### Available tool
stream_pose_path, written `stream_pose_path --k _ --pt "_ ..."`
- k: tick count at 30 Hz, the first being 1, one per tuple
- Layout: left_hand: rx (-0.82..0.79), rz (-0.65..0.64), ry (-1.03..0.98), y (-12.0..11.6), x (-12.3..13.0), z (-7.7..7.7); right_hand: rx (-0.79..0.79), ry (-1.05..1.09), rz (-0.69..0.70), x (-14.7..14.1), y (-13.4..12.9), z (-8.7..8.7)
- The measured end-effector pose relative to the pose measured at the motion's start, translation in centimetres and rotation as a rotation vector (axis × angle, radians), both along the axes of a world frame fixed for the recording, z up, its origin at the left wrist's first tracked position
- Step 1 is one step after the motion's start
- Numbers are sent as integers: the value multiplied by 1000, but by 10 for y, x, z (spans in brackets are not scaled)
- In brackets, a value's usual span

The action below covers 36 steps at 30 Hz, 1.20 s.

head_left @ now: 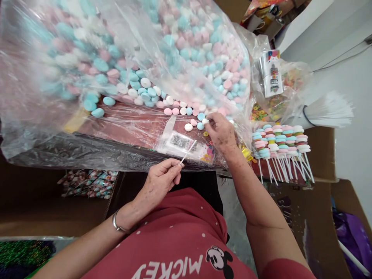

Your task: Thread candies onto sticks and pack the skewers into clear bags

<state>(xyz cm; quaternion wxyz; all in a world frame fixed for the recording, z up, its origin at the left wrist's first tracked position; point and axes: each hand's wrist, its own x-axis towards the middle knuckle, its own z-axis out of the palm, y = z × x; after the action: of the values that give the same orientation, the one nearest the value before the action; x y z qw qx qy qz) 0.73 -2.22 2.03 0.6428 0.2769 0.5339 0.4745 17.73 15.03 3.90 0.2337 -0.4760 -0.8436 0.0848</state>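
My left hand (162,178) is closed in a pinch around a thin white lollipop stick (188,151), its bare end pointing up and right. At the table's front part, my right hand (222,133) pinches a white marshmallow (205,121) between thumb and fingertips. Close to those fingertips lie a blue marshmallow (200,126), a pink one (193,122), a white one (188,127) and a small yellow ring candy (206,134). A printed clear packet (183,142) lies flat between my hands.
A large clear bag (139,46) of pastel marshmallows covers the back. Finished-looking marshmallow sticks (280,141) are stacked at right, beside a bundle of white sticks (328,110). Ring candies (258,112) sit in a bag behind. Wrapped candies (88,184) fill a box below left.
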Motion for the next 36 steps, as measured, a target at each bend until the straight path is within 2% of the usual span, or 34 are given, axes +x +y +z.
stream_pose_path --k 5,16,20,23,26,28,33,36 --pt "3 12 8 0 -1 -1 5 -134 22 -8 -1 -8" --pt "-4 18 19 2 -2 -3 41 -385 51 -13 -2 0" --pt "1 6 75 2 -2 -5 30 -479 51 -19 -7 0" --pt "25 -8 137 2 -2 -7 25 -473 41 -24 -10 -2" --pt "94 -23 206 2 -5 -6 -35 -288 -29 -25 -10 -2" --pt "142 -29 260 4 -9 -4 -126 -7 -94 -21 -11 0" --pt "208 -20 413 9 -18 4 -626 890 -170 -12 -22 8" --pt "222 -44 486 13 -19 10 -815 1131 -148 -12 -31 13"
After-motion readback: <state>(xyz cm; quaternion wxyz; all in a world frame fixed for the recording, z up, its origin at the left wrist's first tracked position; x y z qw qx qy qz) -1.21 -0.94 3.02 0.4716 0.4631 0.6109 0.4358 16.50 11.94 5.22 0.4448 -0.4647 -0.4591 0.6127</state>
